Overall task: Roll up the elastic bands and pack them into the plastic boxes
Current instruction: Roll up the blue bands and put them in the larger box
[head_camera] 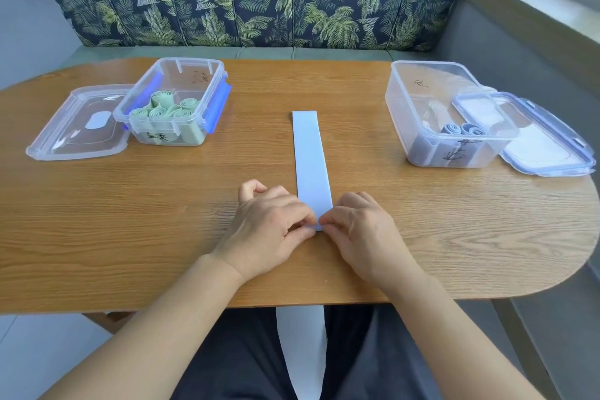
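Note:
A light blue elastic band (pixel 310 153) lies flat and straight on the wooden table (pixel 162 221), running away from me. My left hand (pixel 269 230) and my right hand (pixel 357 230) both pinch its near end at the middle of the table, fingertips meeting there. A clear plastic box with blue clips (pixel 214 84) at the back left holds several rolled green bands (pixel 162 107). At the back right, a clear box (pixel 418 127) holds two rolled blue bands (pixel 464 130).
The left box's lid (pixel 78 127) lies flat beside it. The right box's lid (pixel 545 143) leans against that box near the table's right edge. A leaf-patterned bench back rises behind the table. My lap, with a white strip hanging down, is below the near edge.

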{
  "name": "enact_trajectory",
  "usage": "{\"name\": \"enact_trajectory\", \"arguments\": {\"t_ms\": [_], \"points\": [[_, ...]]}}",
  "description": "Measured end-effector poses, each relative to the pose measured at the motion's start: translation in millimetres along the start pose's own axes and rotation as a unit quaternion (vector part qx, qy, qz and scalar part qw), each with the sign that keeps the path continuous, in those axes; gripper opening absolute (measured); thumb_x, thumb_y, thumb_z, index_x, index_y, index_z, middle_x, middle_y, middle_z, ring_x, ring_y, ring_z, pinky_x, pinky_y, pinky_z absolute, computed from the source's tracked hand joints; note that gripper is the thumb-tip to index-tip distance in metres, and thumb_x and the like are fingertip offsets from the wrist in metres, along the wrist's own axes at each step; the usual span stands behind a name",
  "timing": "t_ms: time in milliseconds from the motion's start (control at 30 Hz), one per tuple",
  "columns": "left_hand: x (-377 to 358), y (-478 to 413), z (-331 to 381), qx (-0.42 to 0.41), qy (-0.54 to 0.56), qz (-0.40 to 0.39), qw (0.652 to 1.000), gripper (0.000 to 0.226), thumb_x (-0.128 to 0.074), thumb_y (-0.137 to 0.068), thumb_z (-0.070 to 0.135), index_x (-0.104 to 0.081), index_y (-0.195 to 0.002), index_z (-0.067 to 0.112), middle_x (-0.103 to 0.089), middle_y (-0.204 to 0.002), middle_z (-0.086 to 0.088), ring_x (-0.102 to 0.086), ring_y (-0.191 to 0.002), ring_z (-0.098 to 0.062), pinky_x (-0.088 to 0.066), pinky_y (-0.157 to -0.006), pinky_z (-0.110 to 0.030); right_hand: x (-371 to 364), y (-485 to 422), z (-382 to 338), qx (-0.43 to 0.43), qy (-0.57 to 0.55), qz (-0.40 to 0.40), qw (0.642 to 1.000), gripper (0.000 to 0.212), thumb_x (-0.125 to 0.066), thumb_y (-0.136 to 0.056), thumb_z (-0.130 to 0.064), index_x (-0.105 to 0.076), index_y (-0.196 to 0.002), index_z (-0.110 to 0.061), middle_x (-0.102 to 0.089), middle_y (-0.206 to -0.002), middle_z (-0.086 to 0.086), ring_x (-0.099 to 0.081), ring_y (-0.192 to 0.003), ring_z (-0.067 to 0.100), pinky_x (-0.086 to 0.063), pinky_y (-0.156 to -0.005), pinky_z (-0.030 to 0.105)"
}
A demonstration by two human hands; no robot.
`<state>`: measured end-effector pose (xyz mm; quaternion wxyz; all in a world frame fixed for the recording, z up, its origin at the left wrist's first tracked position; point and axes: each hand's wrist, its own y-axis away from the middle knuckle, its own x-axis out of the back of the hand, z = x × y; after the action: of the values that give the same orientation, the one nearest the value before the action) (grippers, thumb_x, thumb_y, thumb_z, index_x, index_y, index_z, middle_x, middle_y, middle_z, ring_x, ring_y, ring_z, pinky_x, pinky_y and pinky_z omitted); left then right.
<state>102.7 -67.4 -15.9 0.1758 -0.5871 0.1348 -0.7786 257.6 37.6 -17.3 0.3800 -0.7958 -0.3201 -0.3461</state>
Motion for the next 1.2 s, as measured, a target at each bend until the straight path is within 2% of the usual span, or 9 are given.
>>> {"name": "enact_trajectory", "arguments": {"t_ms": [267, 433, 567, 700, 833, 1033, 1133, 1200], "points": [[-2.4, -5.0, -4.3, -0.004, 0.001, 0.01, 1.0, 0.017, -0.057, -0.086, 0.04, -0.071, -0.08, 0.031, -0.053, -0.08, 0.016, -0.047, -0.08, -0.002, -0.022, -0.087, -0.034, -4.6, -0.2, 2.3, 0.033, 0.055, 0.012, 0.998, 0.035, -0.043, -0.091, -0.026, -0.071, -0.075, -0.013, -0.054, -0.077, 0.001, -0.046, -0.07, 0.023, -0.047, -0.059, 0.04], [-4.0, -7.9, -7.5, -0.002, 0.002, 0.004, 1.0, 0.025, -0.049, -0.089, 0.043, -0.07, -0.08, 0.031, -0.053, -0.079, 0.015, -0.048, -0.078, -0.003, -0.021, -0.085, -0.032, -3.2, 1.3, -1.3, 0.043, 0.105, 0.016, 0.993, 0.026, -0.046, -0.087, -0.022, -0.07, -0.082, -0.014, -0.057, -0.086, -0.001, -0.049, -0.075, 0.023, -0.046, -0.061, 0.038], [-4.5, -10.3, -10.3, -0.005, 0.012, 0.002, 1.0, 0.019, -0.055, -0.089, 0.042, -0.069, -0.081, 0.032, -0.052, -0.077, 0.015, -0.047, -0.076, -0.003, -0.019, -0.084, -0.03, -6.8, 0.8, -2.9, 0.044, 0.104, 0.026, 0.993, 0.019, -0.053, -0.084, -0.018, -0.072, -0.082, -0.016, -0.059, -0.081, -0.004, -0.051, -0.073, 0.022, -0.045, -0.061, 0.036], [-3.7, -7.2, -11.5, 0.04, 0.038, -0.006, 0.998, 0.026, -0.048, -0.087, 0.053, -0.067, -0.092, 0.036, -0.058, -0.085, 0.018, -0.051, -0.084, 0.001, -0.022, -0.087, -0.035, -7.5, -4.4, -0.5, 0.038, 0.115, 0.01, 0.993, 0.029, -0.045, -0.087, -0.025, -0.072, -0.078, -0.018, -0.06, -0.078, -0.004, -0.052, -0.072, 0.022, -0.045, -0.059, 0.034], [-5.8, -1.5, -9.7, 0.082, 0.091, -0.01, 0.992, 0.021, -0.067, -0.074, 0.048, -0.058, -0.092, 0.039, -0.058, -0.086, 0.022, -0.051, -0.085, 0.006, -0.021, -0.089, -0.029, -5.6, -7.7, -0.9, 0.038, 0.111, 0.003, 0.993, 0.035, -0.04, -0.087, -0.027, -0.073, -0.079, -0.017, -0.059, -0.078, -0.002, -0.052, -0.072, 0.022, -0.046, -0.058, 0.035], [-11.0, -2.7, -12.6, 0.087, 0.091, 0.007, 0.992, 0.005, -0.068, -0.082, 0.039, -0.067, -0.087, 0.036, -0.06, -0.086, 0.021, -0.05, -0.085, 0.005, -0.023, -0.09, -0.034, -7.0, -9.7, 2.4, 0.038, 0.136, 0.003, 0.99, 0.033, -0.042, -0.087, -0.023, -0.072, -0.076, -0.017, -0.055, -0.079, -0.002, -0.047, -0.071, 0.021, -0.046, -0.058, 0.035], [-13.4, -2.7, -14.2, 0.093, 0.104, 0.021, 0.99, 0.013, -0.061, -0.083, 0.044, -0.07, -0.089, 0.035, -0.058, -0.088, 0.018, -0.05, -0.086, 0.004, -0.024, -0.09, -0.034, -7.0, -9.8, 2.7, 0.043, 0.166, 0.0, 0.985, 0.026, -0.047, -0.087, -0.018, -0.07, -0.078, -0.017, -0.055, -0.081, -0.002, -0.048, -0.073, 0.021, -0.042, -0.058, 0.034], [-15.3, -3.6, -15.0, 0.097, 0.112, 0.025, 0.989, 0.018, -0.058, -0.083, 0.045, -0.071, -0.09, 0.034, -0.057, -0.089, 0.017, -0.051, -0.086, 0.003, -0.026, -0.09, -0.035, -5.0, -8.1, 1.0, 0.042, 0.172, 0.013, 0.984, 0.028, -0.041, -0.087, -0.017, -0.069, -0.083, -0.016, -0.058, -0.081, -0.003, -0.05, -0.075, 0.022, -0.041, -0.059, 0.033]]}}
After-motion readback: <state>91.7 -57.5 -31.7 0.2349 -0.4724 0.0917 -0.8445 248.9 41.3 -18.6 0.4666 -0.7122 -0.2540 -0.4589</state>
